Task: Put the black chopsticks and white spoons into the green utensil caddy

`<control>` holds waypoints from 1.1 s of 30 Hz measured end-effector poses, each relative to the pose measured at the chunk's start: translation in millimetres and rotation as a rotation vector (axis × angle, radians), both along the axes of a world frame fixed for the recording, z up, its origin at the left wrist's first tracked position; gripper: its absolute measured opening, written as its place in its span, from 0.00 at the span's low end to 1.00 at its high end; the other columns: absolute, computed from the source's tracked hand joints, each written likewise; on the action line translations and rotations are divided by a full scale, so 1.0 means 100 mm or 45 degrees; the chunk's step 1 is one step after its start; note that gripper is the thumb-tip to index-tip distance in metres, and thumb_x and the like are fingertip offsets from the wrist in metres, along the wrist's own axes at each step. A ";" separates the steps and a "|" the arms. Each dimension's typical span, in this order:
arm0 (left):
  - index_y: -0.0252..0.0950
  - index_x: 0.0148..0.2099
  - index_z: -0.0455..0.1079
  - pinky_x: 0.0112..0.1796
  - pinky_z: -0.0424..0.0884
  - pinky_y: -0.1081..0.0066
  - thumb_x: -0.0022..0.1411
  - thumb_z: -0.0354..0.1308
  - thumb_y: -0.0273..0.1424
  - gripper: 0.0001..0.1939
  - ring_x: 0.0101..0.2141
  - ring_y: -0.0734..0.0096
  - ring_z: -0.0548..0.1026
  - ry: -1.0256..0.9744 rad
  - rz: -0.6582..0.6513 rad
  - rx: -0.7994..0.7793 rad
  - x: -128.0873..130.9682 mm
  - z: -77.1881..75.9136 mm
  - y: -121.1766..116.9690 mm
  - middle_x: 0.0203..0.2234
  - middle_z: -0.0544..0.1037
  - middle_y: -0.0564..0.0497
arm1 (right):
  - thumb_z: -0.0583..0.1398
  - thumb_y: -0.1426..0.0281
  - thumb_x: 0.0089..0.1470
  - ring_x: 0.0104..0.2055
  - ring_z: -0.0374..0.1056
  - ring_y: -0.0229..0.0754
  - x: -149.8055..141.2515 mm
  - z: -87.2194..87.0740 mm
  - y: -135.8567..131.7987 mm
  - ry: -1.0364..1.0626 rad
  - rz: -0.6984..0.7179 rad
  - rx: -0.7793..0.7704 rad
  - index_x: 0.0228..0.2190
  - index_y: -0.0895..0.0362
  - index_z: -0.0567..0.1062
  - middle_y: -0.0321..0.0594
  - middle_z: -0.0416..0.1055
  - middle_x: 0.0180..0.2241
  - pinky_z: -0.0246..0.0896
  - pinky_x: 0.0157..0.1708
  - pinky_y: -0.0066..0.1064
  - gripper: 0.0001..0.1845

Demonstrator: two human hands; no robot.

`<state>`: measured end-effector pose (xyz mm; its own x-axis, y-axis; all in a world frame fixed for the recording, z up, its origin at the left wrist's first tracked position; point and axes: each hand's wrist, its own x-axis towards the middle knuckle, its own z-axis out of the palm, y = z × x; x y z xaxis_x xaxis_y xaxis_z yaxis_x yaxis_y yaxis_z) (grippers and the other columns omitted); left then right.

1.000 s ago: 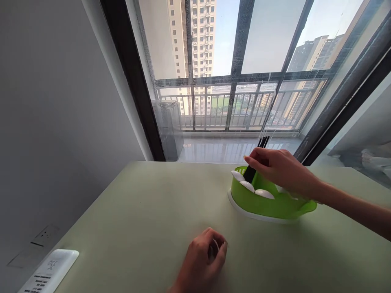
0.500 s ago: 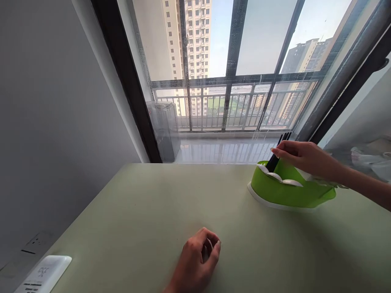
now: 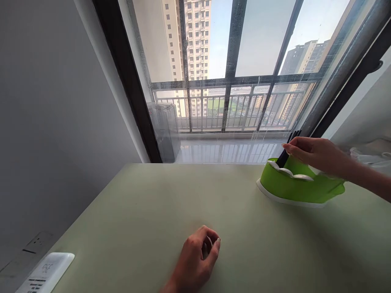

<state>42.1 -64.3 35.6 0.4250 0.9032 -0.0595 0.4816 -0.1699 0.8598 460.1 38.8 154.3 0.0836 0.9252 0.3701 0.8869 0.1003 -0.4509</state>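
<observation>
My right hand (image 3: 316,154) is over a green holder (image 3: 293,189) with a white base and white rounded pieces along its near rim. Its thumb and fingertips are closed at a bundle of thin black sticks, apparently chopsticks (image 3: 283,158), which lean to the right out of the holder. Part of the bundle is hidden behind the fingers. Low in the middle of the view, my left hand (image 3: 197,258) rests on the pale green table (image 3: 146,215). Its fingers curl loosely toward the thumb, and nothing shows in the gap between them.
A white device with a display (image 3: 47,270) lies at the table's left front corner. Beyond the far edge stands a glass sliding door (image 3: 210,146) with dark frames. A grey wall (image 3: 61,114) with a socket (image 3: 37,242) runs along the left. White cloth-like items (image 3: 368,158) are at the right.
My right hand, the green holder and the black chopsticks have shifted together to the right and slightly away from me. My left hand has stayed almost where it was.
</observation>
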 end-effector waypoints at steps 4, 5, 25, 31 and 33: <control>0.38 0.38 0.70 0.30 0.62 0.72 0.73 0.52 0.41 0.14 0.28 0.71 0.66 0.005 0.002 0.013 -0.01 0.01 0.01 0.28 0.72 0.54 | 0.53 0.35 0.62 0.19 0.58 0.33 -0.48 -0.03 -0.38 -0.041 0.156 0.169 0.29 0.54 0.76 0.34 0.67 0.20 0.51 0.23 0.30 0.36; 0.38 0.38 0.70 0.30 0.62 0.72 0.73 0.52 0.41 0.14 0.28 0.71 0.66 0.004 0.002 0.017 -0.01 0.02 0.01 0.28 0.72 0.54 | 0.54 0.38 0.65 0.19 0.58 0.33 -0.64 -0.08 -0.48 -0.011 0.222 0.187 0.29 0.54 0.76 0.34 0.69 0.21 0.51 0.22 0.30 0.33; 0.39 0.38 0.68 0.29 0.59 0.72 0.73 0.51 0.47 0.18 0.26 0.72 0.61 -0.013 0.019 -0.051 -0.08 -0.05 0.00 0.24 0.64 0.57 | 0.55 0.39 0.60 0.24 0.47 0.36 -1.66 -1.58 -0.84 1.002 0.269 -0.476 0.23 0.51 0.59 0.28 0.50 0.20 0.44 0.25 0.31 0.31; 0.39 0.36 0.66 0.29 0.56 0.72 0.71 0.52 0.55 0.24 0.26 0.72 0.57 -0.091 0.116 -0.078 -0.11 -0.10 -0.01 0.23 0.59 0.59 | 0.54 0.38 0.61 0.26 0.47 0.37 -1.67 -1.66 -0.84 0.973 0.287 -0.505 0.24 0.51 0.57 0.29 0.48 0.23 0.44 0.26 0.31 0.32; 0.39 0.35 0.66 0.29 0.55 0.72 0.69 0.53 0.58 0.26 0.25 0.73 0.56 -0.108 0.143 -0.090 -0.11 -0.09 -0.02 0.23 0.58 0.59 | 0.53 0.40 0.63 0.26 0.47 0.37 -1.67 -1.71 -0.84 0.983 0.314 -0.520 0.24 0.51 0.57 0.29 0.49 0.23 0.44 0.26 0.31 0.31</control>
